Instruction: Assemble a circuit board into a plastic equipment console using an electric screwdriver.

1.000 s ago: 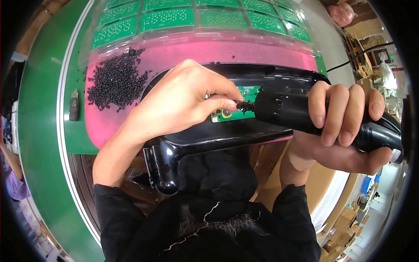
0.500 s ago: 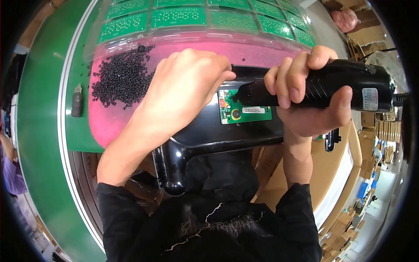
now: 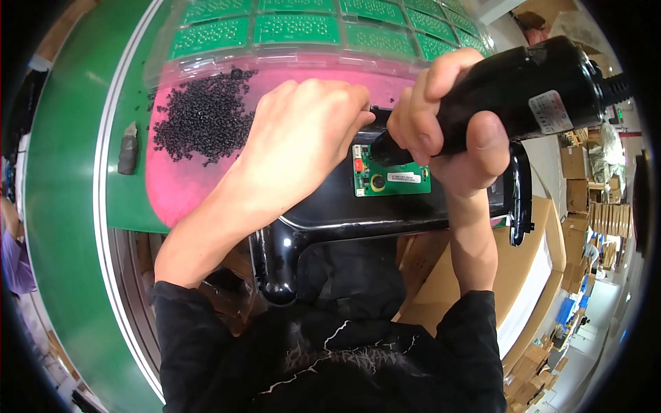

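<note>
A black electric screwdriver [image 3: 513, 89] is gripped in my right hand [image 3: 447, 113], its thick end tilted up to the right. Its nose points down at the upper part of a green circuit board [image 3: 394, 184], but the tip itself is hidden. The board lies in a black plastic housing [image 3: 344, 206] with a rounded arm at each end. My left hand [image 3: 310, 127] is closed over the housing's left part, thumb and forefinger near its far edge. What those fingers pinch, if anything, is out of sight.
Loose black screws [image 3: 203, 120] lie heaped on a pink mat [image 3: 169, 196]. Behind it a clear plastic tray [image 3: 330, 58] holds several green boards. A dark wrapped tool [image 3: 128, 151] lies on the green table [image 3: 69, 206] at left. An open cardboard box [image 3: 533, 275] stands at right.
The screwdriver has tipped up steeply, its rear end rising and its nose shifting slightly left over the board. My left hand stays at the same part of the housing. The view has shifted slightly.
</note>
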Demonstrator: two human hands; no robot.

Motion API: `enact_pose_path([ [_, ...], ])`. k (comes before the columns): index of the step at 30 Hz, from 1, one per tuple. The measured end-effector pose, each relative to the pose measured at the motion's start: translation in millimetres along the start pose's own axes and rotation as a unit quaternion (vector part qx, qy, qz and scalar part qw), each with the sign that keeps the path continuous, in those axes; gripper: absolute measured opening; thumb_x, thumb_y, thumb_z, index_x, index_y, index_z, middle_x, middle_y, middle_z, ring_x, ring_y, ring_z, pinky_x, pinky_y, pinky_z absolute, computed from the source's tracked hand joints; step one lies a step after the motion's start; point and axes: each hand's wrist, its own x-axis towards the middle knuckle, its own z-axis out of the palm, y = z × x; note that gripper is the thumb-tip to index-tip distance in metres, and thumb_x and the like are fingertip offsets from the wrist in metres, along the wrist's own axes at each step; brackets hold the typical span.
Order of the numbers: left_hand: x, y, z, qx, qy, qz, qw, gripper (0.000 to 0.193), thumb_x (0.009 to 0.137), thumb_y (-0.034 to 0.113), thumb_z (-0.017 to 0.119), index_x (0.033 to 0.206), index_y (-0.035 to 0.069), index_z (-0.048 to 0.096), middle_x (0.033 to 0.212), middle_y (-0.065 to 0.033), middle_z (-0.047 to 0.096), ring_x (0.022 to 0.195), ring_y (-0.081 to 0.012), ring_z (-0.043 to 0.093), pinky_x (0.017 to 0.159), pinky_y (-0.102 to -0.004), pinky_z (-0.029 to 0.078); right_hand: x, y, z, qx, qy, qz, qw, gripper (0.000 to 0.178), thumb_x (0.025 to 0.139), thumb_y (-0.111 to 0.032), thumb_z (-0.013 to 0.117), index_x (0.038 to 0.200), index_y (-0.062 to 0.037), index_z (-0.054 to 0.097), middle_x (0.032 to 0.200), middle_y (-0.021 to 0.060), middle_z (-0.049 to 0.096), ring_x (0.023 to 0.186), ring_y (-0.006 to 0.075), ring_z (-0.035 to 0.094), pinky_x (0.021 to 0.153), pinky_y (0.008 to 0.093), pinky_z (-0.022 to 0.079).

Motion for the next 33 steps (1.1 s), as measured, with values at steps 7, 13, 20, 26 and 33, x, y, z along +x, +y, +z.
enact_pose_path([
  [7,0.6,1.1,-4.1,-0.045,-0.033,0.021,0.998,0.012,0.075,0.012,0.065,0.08,0.002,0.061,0.074,-0.0129,0.06,0.075,-0.033,0.059,0.067,-0.0412,0.047,-5.1,-2.1,0.3,0.016,0.03,-0.008,0.999,0.05,0.081,-0.05,0.056,0.095,-0.004,0.044,0.056,0.0012,0.044,0.041,0.0104,0.037,0.043,0.0263,0.033],
  [13,-0.2,-0.9,-1.8,-0.041,-0.076,0.126,0.988,0.014,0.068,0.007,0.07,0.078,0.002,0.061,0.073,-0.0077,0.06,0.077,-0.0269,0.056,0.069,-0.0383,0.041,-20.4,-15.5,-9.7,0.165,0.048,-0.127,0.977,0.052,0.082,-0.056,0.055,0.1,-0.0072,0.048,0.062,-0.0017,0.046,0.047,0.0091,0.041,0.049,0.026,0.034],
  [20,5.6,7.3,-2.6,-0.271,-0.079,0.116,0.952,0.014,0.067,0.004,0.072,0.076,0.0,0.062,0.071,-0.0074,0.062,0.069,-0.0228,0.058,0.065,-0.0327,0.04,-29.0,-50.0,-14.9,0.172,0.064,-0.173,0.968,0.047,0.08,-0.051,0.059,0.098,-0.0091,0.049,0.062,-0.0024,0.047,0.047,0.0081,0.044,0.052,0.0253,0.036],
  [26,3.0,7.5,3.0,-0.307,-0.065,0.099,0.944,0.013,0.066,0.002,0.073,0.073,-0.001,0.063,0.067,-0.0072,0.063,0.062,-0.0186,0.058,0.06,-0.0306,0.042,-37.8,-56.4,-5.4,0.165,0.126,-0.182,0.961,0.048,0.08,-0.053,0.059,0.098,-0.01,0.049,0.061,-0.0043,0.045,0.045,0.0071,0.043,0.052,0.0245,0.036],
  [33,4.1,11.8,0.5,-0.306,-0.079,0.106,0.943,0.012,0.067,0.001,0.072,0.074,-0.003,0.063,0.068,-0.0084,0.064,0.064,-0.0201,0.06,0.062,-0.0308,0.043,-40.2,-56.2,-6.3,0.153,0.112,-0.187,0.964,0.049,0.08,-0.055,0.058,0.1,-0.0112,0.05,0.061,-0.0049,0.045,0.048,0.0069,0.044,0.054,0.0248,0.037],
])
